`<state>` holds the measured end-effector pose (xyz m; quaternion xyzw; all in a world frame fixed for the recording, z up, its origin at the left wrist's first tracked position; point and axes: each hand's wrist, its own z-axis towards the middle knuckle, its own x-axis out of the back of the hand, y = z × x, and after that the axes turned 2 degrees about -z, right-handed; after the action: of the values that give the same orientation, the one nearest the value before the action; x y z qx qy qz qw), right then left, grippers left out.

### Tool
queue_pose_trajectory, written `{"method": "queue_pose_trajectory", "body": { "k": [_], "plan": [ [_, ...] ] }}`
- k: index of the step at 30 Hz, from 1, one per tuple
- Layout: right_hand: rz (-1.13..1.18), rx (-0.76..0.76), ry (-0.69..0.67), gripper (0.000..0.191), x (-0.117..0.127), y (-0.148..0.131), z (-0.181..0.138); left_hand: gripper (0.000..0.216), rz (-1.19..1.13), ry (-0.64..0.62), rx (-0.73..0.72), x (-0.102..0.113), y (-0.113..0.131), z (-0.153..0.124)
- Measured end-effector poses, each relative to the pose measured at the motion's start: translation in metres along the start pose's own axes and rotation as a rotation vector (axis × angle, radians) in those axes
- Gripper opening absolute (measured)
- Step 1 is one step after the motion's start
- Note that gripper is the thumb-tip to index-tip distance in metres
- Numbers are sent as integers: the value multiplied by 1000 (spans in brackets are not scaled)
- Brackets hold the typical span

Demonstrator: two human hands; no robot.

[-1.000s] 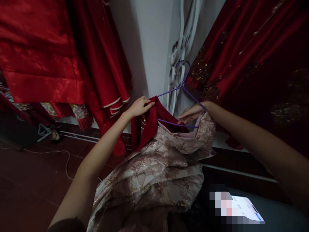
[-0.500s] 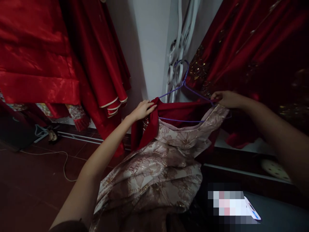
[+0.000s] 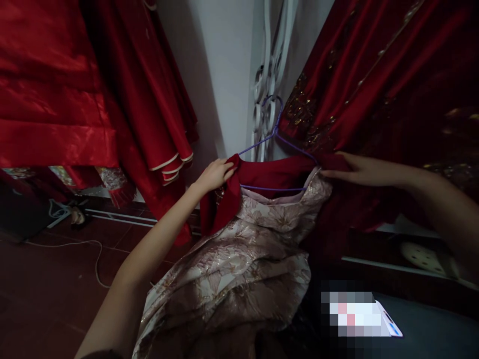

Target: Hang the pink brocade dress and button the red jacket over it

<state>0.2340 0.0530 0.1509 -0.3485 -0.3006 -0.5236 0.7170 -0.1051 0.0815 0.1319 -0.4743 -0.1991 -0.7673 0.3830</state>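
A purple hanger (image 3: 258,142) hooks onto a pale metal scroll rack and carries a shiny pinkish-beige floral dress (image 3: 243,254) spreading toward me. Behind its neckline lies a dark red garment (image 3: 269,170) on the same hanger. My left hand (image 3: 215,175) is closed on the red cloth at the left shoulder, where beading shows just below. On the other side, my right hand (image 3: 364,170) pinches red cloth between thumb and fingers, beside the dress's right strap. The right end of the hanger is hidden under fabric.
Red garments (image 3: 56,85) with pale-edged hems hang at left, and a red gown (image 3: 374,89) with gold sequins at right. The pale metal rack (image 3: 267,65) stands at the wall. A lit, partly blurred screen (image 3: 391,321) lies lower right. A cable (image 3: 98,254) crosses the tiled floor.
My right hand has shifted from the dress's strap to the red cloth, which now stretches outward at the right shoulder. My left hand keeps its hold. The view has moved slightly.
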Motion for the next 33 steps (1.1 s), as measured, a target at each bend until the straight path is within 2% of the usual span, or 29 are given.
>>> {"method": "queue_pose_trajectory", "body": {
  "k": [6, 8, 10, 13, 15, 17, 21, 22, 24, 27, 30, 33],
  "plan": [
    [132, -49, -40, 29, -23, -25, 9, 36, 40, 19, 114, -3, 20, -1],
    [189, -38, -53, 24, -34, -49, 5, 38, 47, 28, 150, -5, 26, -2],
    [303, 46, -61, 19, -42, -81, -4, 38, 41, 25, 182, -4, 28, -2],
    [405, 164, -83, 12, -38, -115, -15, 37, -6, 8, 251, -1, 25, -1],
    [407, 182, -80, 11, -27, -116, -17, 37, -51, 12, 324, 1, 24, 1],
    [391, 153, -33, 15, -15, -103, -15, 36, -89, 54, 405, 1, 28, 3],
    [517, 69, 111, 16, -11, -75, -15, 26, -135, 248, 493, 2, 62, 3],
    [583, 79, 99, 16, -15, -73, -17, 23, -150, 309, 497, 4, 75, 3],
    [721, 146, -7, 14, -23, -78, -24, 20, -200, 416, 473, 9, 103, 3],
    [925, 220, -136, 11, -33, -95, -36, 12, -347, 493, 298, 13, 136, 8],
    [1071, 192, -155, 10, -40, -103, -46, 9, -489, 552, 229, 4, 146, 7],
    [1106, 104, -149, 13, -52, -98, -50, 10, -521, 584, 366, -18, 139, -5]
  ]
}}
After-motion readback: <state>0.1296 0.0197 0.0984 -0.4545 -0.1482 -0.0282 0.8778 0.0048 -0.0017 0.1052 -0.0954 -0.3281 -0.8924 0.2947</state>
